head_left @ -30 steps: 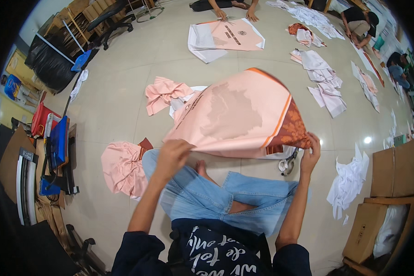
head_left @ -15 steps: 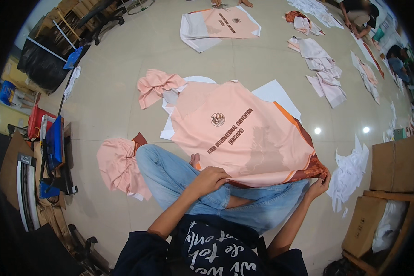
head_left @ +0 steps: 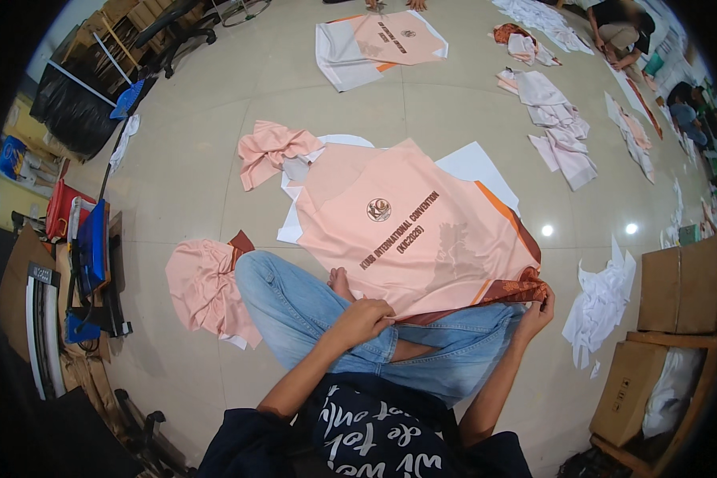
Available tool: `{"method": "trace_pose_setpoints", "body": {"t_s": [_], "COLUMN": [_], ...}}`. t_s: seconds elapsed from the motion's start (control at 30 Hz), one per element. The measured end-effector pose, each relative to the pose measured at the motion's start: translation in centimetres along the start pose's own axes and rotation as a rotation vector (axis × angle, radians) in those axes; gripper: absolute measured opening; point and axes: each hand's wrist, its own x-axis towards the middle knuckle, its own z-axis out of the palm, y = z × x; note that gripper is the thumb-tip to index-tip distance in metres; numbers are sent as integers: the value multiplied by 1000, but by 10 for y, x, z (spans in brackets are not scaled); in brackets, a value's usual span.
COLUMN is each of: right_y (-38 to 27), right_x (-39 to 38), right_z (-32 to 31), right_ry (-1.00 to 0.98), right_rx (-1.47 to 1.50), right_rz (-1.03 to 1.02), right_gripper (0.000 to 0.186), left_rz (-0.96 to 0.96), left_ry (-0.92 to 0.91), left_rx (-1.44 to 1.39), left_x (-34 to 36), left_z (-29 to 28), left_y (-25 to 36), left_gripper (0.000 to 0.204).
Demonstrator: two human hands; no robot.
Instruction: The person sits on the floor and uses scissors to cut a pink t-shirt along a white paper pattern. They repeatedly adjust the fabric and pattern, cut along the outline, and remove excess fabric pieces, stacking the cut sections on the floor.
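A peach shirt panel with dark lettering, a round emblem and a brown-orange patterned border lies spread over the floor and the edge of my crossed legs. My left hand pinches its near edge by my shin. At the panel's near right corner, my right hand grips the bunched brown hem. White sheets show from under the panel's far side. Beyond its left shoulder lies a crumpled peach cloth. Another peach bundle with a brown strip rests beside my left knee.
Across the floor, another person's hands are at a similar peach panel. White scraps lie right of me, near cardboard boxes. Pale cloth pieces trail along the far right, where a person crouches. Bags and a blue dustpan line the left.
My right hand has moved a little left and inward with the hem corner, which now bunches more. The panel's far edge has straightened to a point. The distant panel has shifted slightly.
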Motion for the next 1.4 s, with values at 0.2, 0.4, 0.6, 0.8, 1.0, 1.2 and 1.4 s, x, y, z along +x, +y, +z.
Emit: {"method": "trace_pose_setpoints", "body": {"t_s": [0.2, 0.4, 0.6, 0.8, 1.0, 1.2, 1.4], "right_y": [-29, -43, -39, -71, -37, -49, -37], "right_x": [-57, -121, -104, -85, -153, -140, -134], "right_z": [62, 93, 71, 88, 100, 99, 101], "right_ry": [-636, -1621, -673, -528, -1325, -1083, -1226], "right_rx": [-29, -205, 677, -612, 200, 171, 444], "right_rz": [-91, 269, 619, -478, 393, 614, 433], "right_gripper": [48, 45, 44, 73, 58, 54, 79], "left_rz": [-203, 34, -163, -419, -643, -465, -369], "left_ry": [-116, 227, -475, 313, 183, -314, -154], "left_rx": [-468, -404, -245, -742, -643, -77, -682], "left_x": [3, 24, 0, -3, 8, -5, -1], "left_z": [0, -9, 5, 34, 23, 36, 36], "left_y": [29, 37, -2, -45, -23, -74, -74], "left_gripper": [21, 47, 73, 59, 71, 80, 77]}}
